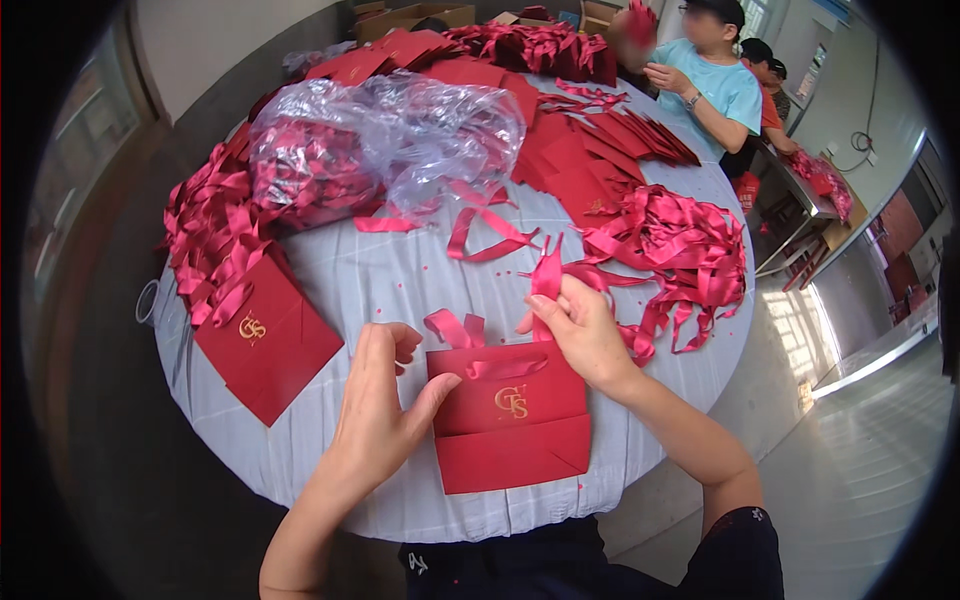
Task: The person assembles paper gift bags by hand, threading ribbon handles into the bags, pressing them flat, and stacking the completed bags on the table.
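Observation:
A flat red paper gift bag [510,450] with a gold emblem lies in front of me, its bottom folded up. One pink ribbon loop [507,368] lies over its face, and another ribbon piece [456,328] shows past its top edge. My left hand [380,400] is beside the bag's left edge, fingers curved and apart from the thumb, holding nothing; the thumb tip reaches over the bag's upper left corner. Above the bag's upper right corner, my right hand [585,335] pinches a pink ribbon [547,275] between thumb and fingers. Where that ribbon's lower end goes is partly hidden.
Left of me, red bags [270,340] with pink handles lie stacked. A heap of loose ribbons [670,240] is on the right. Ribbon-filled clear plastic bags [400,130] and more red bags [590,160] cover the far table. A person in light blue [715,95] works across it.

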The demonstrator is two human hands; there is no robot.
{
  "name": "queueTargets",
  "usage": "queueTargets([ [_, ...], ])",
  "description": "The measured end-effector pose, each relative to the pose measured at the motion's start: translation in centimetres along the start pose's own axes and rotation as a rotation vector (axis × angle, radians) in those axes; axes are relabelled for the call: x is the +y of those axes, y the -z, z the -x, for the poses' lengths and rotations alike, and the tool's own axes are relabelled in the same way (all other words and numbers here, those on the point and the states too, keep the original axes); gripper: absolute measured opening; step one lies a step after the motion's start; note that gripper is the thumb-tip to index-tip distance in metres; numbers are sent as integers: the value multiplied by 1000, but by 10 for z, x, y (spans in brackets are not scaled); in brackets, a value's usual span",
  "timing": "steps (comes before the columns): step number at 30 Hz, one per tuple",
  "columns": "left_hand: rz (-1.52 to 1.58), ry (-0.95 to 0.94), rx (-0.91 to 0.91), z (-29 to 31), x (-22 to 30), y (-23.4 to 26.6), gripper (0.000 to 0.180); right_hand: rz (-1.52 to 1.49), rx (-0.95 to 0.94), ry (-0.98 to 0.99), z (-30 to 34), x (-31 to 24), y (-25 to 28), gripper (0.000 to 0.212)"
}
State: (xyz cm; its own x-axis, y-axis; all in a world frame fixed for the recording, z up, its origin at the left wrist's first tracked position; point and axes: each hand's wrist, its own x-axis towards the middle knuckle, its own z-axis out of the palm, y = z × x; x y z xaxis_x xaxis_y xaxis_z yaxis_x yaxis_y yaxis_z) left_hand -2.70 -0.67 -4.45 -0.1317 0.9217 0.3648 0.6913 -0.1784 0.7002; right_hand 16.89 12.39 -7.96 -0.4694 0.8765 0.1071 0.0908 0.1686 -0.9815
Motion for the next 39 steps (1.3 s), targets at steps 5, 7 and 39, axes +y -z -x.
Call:
queueTargets([
  [5,549,350,-300,0,-19,-4,29,-16,-41,1,3,-9,-4,11],
  [7,695,416,-347,-3,-16,-8,27,88,-84,-70,1,-6,3,17],
  [39,961,544,-435,11,-18,-29,27,694,-231,127,-16,-37,-12,31],
])
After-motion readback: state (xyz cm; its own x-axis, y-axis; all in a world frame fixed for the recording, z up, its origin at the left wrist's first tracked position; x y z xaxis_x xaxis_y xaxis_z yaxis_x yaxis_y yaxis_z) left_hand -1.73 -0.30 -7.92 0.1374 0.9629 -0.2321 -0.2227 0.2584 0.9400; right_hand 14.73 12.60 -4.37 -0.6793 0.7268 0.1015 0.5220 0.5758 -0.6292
